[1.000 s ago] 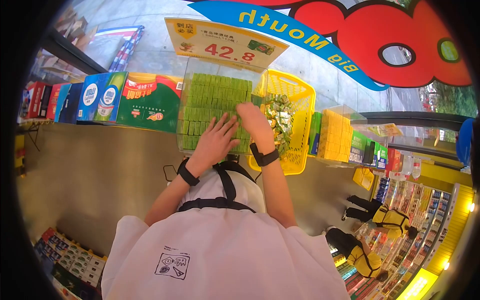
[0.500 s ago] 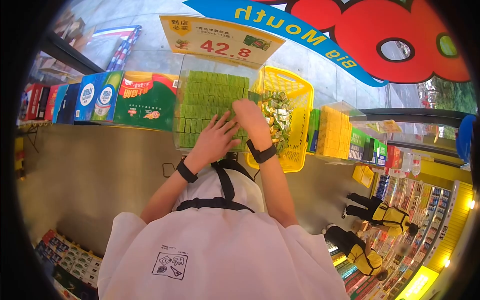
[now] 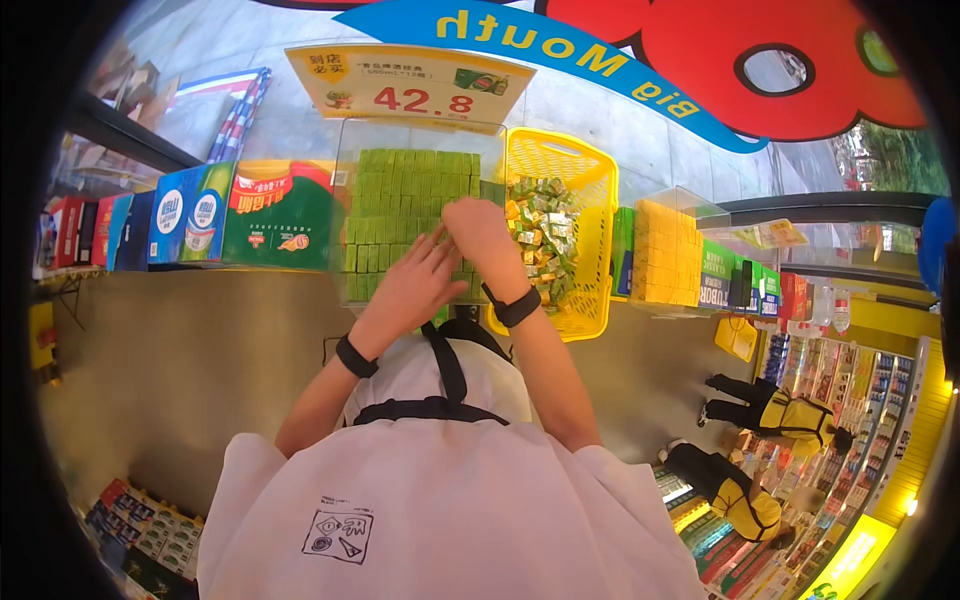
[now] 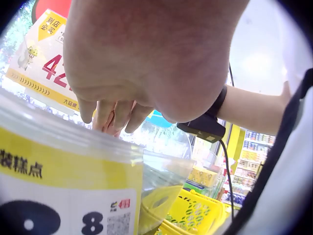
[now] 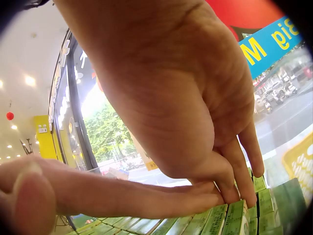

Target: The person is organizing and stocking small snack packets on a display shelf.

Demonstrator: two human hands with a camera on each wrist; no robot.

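Rows of small green packets [image 3: 410,180] fill a clear acrylic box [image 3: 340,230]. My right hand [image 3: 482,240] is over the box's right side, fingers pointing down. In the right wrist view, its thumb and fingertips pinch the top of a small green packet [image 5: 236,215] among the rows. Beside it, my left hand [image 3: 412,285] lies over the near rows with its fingers extended toward the right hand, their tips at the packets. From the left wrist, the left hand [image 4: 146,58] reaches over the box's rim, above a price label [image 4: 68,191].
Right of the box stands a yellow basket [image 3: 597,240] with loose green-and-gold packets [image 3: 545,225]. Another clear box holds yellow packets [image 3: 668,250] farther right. A price sign [image 3: 410,85] rises behind. Drink cartons [image 3: 280,215] line the left; two people [image 3: 745,505] are at lower right.
The head view has shifted, so the box and basket sit slightly farther left in it. Both hands stay close together over the packets, with only small movements.
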